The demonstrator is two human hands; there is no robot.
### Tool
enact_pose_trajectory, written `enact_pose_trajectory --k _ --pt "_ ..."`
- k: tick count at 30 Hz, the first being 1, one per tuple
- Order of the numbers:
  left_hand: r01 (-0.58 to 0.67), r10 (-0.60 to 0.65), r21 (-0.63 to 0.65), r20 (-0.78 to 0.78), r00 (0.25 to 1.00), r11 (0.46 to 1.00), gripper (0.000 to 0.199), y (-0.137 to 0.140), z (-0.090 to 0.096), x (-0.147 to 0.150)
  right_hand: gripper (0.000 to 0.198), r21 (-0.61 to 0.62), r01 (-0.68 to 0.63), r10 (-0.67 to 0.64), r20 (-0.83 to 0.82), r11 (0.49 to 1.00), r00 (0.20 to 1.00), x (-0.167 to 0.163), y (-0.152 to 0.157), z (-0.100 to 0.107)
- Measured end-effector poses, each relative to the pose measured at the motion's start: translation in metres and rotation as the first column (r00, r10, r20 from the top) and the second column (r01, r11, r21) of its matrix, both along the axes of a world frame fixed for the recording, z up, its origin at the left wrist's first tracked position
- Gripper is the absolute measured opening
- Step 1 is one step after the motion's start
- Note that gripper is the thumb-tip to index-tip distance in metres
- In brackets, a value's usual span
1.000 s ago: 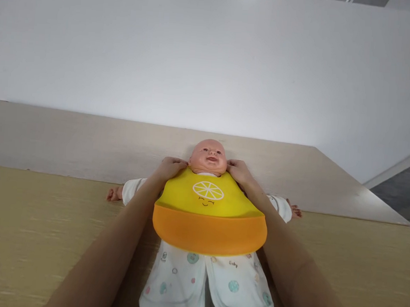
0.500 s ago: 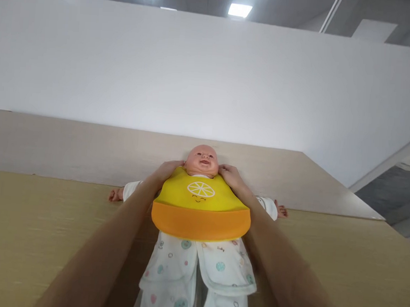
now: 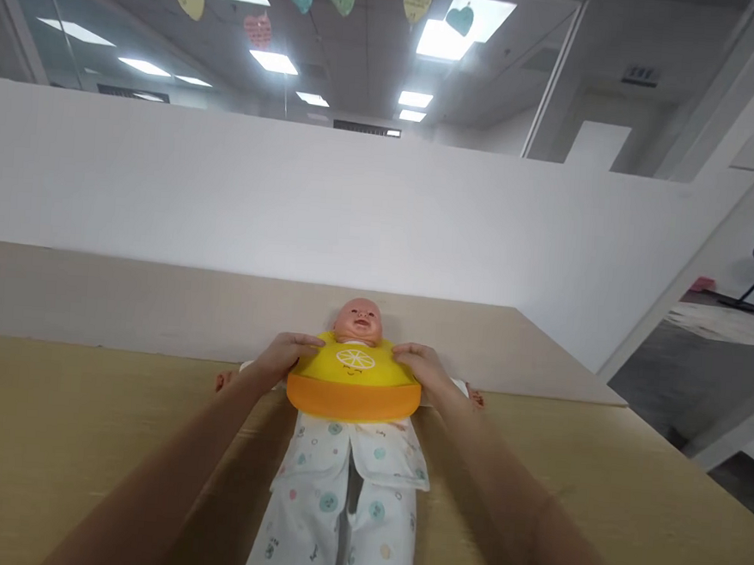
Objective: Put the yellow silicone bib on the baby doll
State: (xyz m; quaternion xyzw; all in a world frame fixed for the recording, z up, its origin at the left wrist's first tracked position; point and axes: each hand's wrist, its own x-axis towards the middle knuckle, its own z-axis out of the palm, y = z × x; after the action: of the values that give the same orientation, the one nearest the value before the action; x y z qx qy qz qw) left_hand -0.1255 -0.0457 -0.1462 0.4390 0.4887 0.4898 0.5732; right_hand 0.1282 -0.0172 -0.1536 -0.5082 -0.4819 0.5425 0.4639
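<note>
Shifted outward from the neck since earlier: bare left hand (image 3: 285, 356) and right hand (image 3: 424, 365), fingers on upper side edges of one smooth yellow bib with orange trough pocket (image 3: 354, 370); pinching or resting, cannot tell. Bib: on chest of supine bald doll in white printed clothes (image 3: 377, 472), neckline headward, pocket footward. Doll: long axis toward white wall (image 3: 292, 199), head farthest, on tan wood-grain table (image 3: 82, 434).

I have room over the bench (image 3: 82, 434) outside both forearms (image 3: 190, 459), and above the bib (image 3: 353, 396) between them. Beyond the doll (image 3: 377, 463), the wall (image 3: 292, 199) blocks me farther back.
</note>
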Motion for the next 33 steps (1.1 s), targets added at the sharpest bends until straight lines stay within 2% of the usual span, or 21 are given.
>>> enact_pose_trajectory --k 3,8,13,17,19,20,22,24,26,29,31,33 --pt "-0.073 0.074 0.015 -0.051 0.996 0.997 0.035 0.001 0.002 0.004 0.021 -0.004 0.059 -0.059 0.01 0.998 0.998 -0.003 0.005 0.005" --pt "-0.128 0.13 0.064 -0.027 0.991 0.99 0.036 0.007 0.005 0.006 0.022 0.023 0.095 -0.094 -0.043 0.995 0.995 -0.006 0.018 0.01" --pt "-0.152 0.157 0.073 -0.075 0.985 0.986 0.022 0.01 -0.001 0.012 0.021 0.037 0.082 -0.081 -0.034 0.996 0.996 -0.008 0.024 -0.006" --pt "-0.087 0.122 0.169 -0.212 0.97 0.982 0.03 0.009 -0.004 0.007 0.02 0.079 0.07 -0.074 0.051 0.994 0.996 0.0 0.023 -0.016" --pt "-0.07 0.161 0.261 -0.348 0.924 0.963 0.037 0.007 -0.008 -0.004 0.021 0.154 0.054 -0.075 0.134 0.987 0.988 0.012 0.019 -0.017" --pt "-0.063 0.202 0.311 -0.439 0.875 0.948 0.04 0.005 -0.01 -0.012 0.022 0.224 0.028 -0.079 0.219 0.974 0.973 0.021 0.016 -0.016" --pt "-0.034 0.309 0.411 -0.627 0.715 0.911 0.04 0.0 -0.018 -0.031 0.027 0.391 -0.08 -0.123 0.469 0.917 0.874 0.043 0.006 -0.017" --pt "0.063 0.403 0.506 -0.75 0.525 0.86 0.04 -0.009 -0.027 -0.05 0.032 0.493 -0.224 -0.225 0.693 0.841 0.685 0.066 -0.007 -0.021" --pt "0.228 0.469 0.576 -0.793 0.389 0.785 0.038 -0.021 -0.037 -0.066 0.035 0.535 -0.333 -0.332 0.797 0.777 0.505 0.085 -0.021 -0.028" --pt "0.445 0.54 0.593 -0.802 0.255 0.671 0.032 -0.04 -0.049 -0.08 0.041 0.554 -0.469 -0.454 0.833 0.688 0.317 0.102 -0.037 -0.04" --pt "0.503 0.587 0.589 -0.788 0.185 0.632 0.031 -0.049 -0.056 -0.084 0.045 0.547 -0.52 -0.509 0.83 0.657 0.229 0.105 -0.043 -0.046" --pt "0.513 0.635 0.604 -0.76 0.139 0.61 0.031 -0.053 -0.061 -0.087 0.045 0.537 -0.54 -0.547 0.822 0.648 0.162 0.104 -0.044 -0.049"
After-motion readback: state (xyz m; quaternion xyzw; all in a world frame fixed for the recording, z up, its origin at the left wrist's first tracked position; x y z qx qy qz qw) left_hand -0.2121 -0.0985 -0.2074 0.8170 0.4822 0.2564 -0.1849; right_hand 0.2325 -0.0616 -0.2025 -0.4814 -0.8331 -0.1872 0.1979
